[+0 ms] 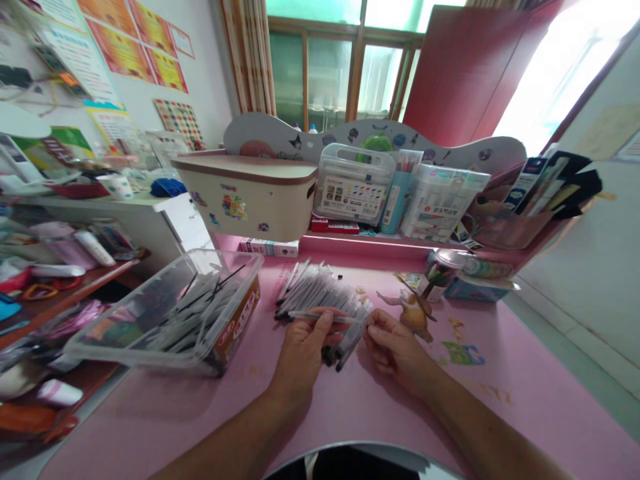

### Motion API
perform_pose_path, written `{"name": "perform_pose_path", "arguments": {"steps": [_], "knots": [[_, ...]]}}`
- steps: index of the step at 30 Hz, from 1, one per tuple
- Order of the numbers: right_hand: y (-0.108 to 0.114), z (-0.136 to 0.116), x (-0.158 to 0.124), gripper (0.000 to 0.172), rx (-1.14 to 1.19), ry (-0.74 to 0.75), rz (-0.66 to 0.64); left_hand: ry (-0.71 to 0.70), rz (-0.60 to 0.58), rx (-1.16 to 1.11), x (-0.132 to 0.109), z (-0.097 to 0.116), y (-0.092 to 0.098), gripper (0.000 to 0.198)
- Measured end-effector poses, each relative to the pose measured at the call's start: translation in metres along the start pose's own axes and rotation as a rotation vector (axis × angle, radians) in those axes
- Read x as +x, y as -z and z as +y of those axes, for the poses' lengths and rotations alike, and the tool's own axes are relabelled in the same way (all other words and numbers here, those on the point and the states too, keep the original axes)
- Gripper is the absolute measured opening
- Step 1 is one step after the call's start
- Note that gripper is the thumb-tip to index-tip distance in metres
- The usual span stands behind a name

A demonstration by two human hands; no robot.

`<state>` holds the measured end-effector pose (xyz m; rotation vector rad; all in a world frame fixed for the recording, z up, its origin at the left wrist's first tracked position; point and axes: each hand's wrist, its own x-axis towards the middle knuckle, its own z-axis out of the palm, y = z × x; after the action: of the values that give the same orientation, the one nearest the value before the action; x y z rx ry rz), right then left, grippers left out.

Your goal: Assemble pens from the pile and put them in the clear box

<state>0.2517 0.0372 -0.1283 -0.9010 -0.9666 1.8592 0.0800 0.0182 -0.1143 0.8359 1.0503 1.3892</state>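
My left hand (306, 343) is closed around a clear pen barrel (299, 315), with the thumb on top, and holds it level above the desk. Just off the barrel's right end, my right hand (393, 341) makes a pinch. Something small and dark may be between its fingertips, too small to name. Behind and under both hands lies a heap of clear pens (323, 290), several with black ends. To the left stands a clear plastic box (150, 283) holding many more clear and black pen pieces.
The pink desk (440, 413) carries a shelf at its back with a lidded beige bin (250, 197), a marker case (354, 187) and a pen holder (515, 223). A glass jar (440, 270) stands at the right. Cluttered shelves (65, 287) flank the desk's left side.
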Motion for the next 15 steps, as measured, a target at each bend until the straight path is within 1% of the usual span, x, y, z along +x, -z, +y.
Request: {"name": "perform_pose_path", "arguments": {"steps": [2,5,7,9,12,15], "knots": [[0.0,-0.004,-0.001,0.028,0.076,-0.043,-0.019,-0.02,0.023,0.002,0.0,0.0,0.001,0.029],[0.0,-0.008,-0.003,0.029,0.143,-0.121,-0.069,-0.04,-0.012,0.05,-0.003,-0.002,0.001,0.029],[0.0,-0.007,-0.004,0.028,0.111,-0.16,-0.069,-0.056,-0.057,0.095,-0.005,-0.003,0.001,0.029],[-0.001,-0.006,-0.004,0.026,0.029,-0.186,-0.047,-0.081,-0.065,0.132,-0.007,-0.004,0.001,0.029],[0.0,-0.005,-0.003,0.034,-0.041,-0.185,-0.024,-0.164,0.017,0.112,-0.004,0.001,0.004,0.028],[0.006,-0.005,0.001,0.036,-0.014,-0.147,0.001,-0.303,0.113,-0.102,0.002,0.012,0.008,0.027]]}}
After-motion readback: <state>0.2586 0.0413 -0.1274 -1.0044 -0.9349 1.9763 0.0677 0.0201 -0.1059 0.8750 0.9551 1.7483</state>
